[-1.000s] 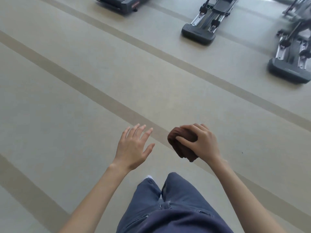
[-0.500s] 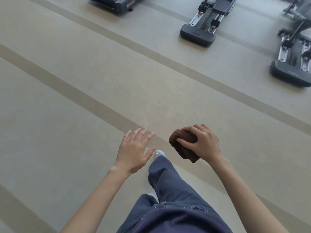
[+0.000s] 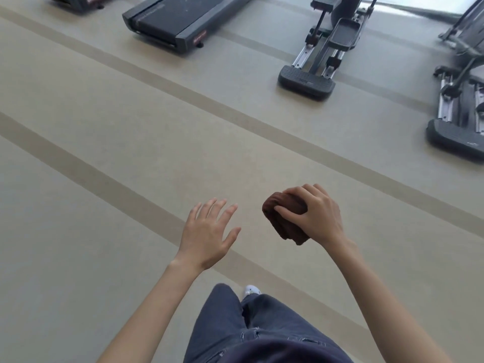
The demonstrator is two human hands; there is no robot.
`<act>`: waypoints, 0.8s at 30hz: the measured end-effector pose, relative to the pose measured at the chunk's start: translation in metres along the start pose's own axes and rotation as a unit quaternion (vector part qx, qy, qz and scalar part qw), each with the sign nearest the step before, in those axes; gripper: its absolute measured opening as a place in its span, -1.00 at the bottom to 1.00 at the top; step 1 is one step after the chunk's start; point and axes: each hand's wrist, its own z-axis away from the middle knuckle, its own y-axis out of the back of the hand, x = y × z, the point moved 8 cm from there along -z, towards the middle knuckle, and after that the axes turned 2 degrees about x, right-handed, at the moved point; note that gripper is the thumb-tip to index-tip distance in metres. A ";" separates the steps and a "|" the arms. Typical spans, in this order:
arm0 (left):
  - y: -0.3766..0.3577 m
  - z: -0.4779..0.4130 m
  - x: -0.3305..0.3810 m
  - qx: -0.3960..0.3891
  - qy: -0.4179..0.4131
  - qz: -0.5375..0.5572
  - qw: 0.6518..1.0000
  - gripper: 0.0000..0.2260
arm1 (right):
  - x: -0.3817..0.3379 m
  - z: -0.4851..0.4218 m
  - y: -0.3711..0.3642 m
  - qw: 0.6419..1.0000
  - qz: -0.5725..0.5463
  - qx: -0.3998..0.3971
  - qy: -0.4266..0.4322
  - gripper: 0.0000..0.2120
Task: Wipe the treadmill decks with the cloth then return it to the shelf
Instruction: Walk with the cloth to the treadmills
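Observation:
My right hand (image 3: 317, 216) grips a bunched dark brown cloth (image 3: 281, 218) in front of me, above the beige floor. To its left, my left hand (image 3: 207, 234) hangs in the air with straight, spread fingers and holds nothing. A treadmill (image 3: 180, 19) with a dark belt deck and grey side rails lies at the top of the view, well ahead of both hands. The end of a second treadmill (image 3: 78, 1) shows at the top left corner. No shelf is in view.
Two elliptical machines stand at the top right, one (image 3: 319, 61) in the middle and one (image 3: 458, 113) at the right edge. Darker stripes (image 3: 131, 189) cross the beige floor diagonally. My legs in dark blue trousers (image 3: 251, 328) and a white shoe (image 3: 251, 289) fill the bottom.
The view has tilted up and forward, so the treadmill deck is now in sight and the machines look nearer. My legs have taken a step. Both hands keep their poses.

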 end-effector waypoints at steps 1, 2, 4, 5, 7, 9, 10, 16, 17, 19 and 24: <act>0.001 -0.011 -0.005 -0.001 -0.002 -0.001 1.000 -0.50 | 0.002 -0.010 -0.003 1.000 -0.002 0.001 -0.006 -0.73; 0.001 -0.022 -0.011 -0.003 -0.005 -0.002 1.000 -0.50 | 0.003 -0.019 -0.007 1.000 -0.002 0.000 -0.012 -0.73; -0.001 -0.045 -0.026 -0.014 -0.010 0.000 1.000 -0.50 | 0.006 -0.040 -0.017 1.000 0.000 -0.006 -0.023 -0.74; -0.002 -0.057 -0.033 -0.020 -0.015 0.001 1.000 -0.50 | 0.007 -0.051 -0.023 1.000 0.002 -0.009 -0.028 -0.74; -0.003 -0.082 -0.051 -0.022 -0.028 -0.002 0.999 -0.50 | 0.007 -0.076 -0.037 0.999 0.008 -0.010 -0.040 -0.74; 0.002 -0.109 -0.072 -0.017 -0.044 -0.005 0.999 -0.51 | 0.002 -0.104 -0.049 0.999 0.005 -0.001 -0.054 -0.74; 0.006 -0.123 -0.084 -0.017 -0.052 -0.005 0.999 -0.51 | -0.002 -0.119 -0.055 0.998 -0.001 0.003 -0.063 -0.74; 0.051 -0.207 -0.160 0.012 -0.076 -0.006 0.997 -0.53 | -0.046 -0.208 -0.077 0.996 -0.028 0.035 -0.083 -0.75; 0.058 -0.221 -0.170 0.016 -0.083 -0.013 0.996 -0.54 | -0.053 -0.223 -0.079 0.995 -0.031 0.044 -0.084 -0.75; 0.068 -0.249 -0.188 0.022 -0.084 -0.016 0.996 -0.55 | -0.064 -0.251 -0.083 0.994 -0.043 0.055 -0.083 -0.75; 0.073 -0.293 -0.219 0.023 -0.076 -0.005 0.997 -0.55 | -0.074 -0.305 -0.103 0.993 -0.054 0.053 -0.087 -0.76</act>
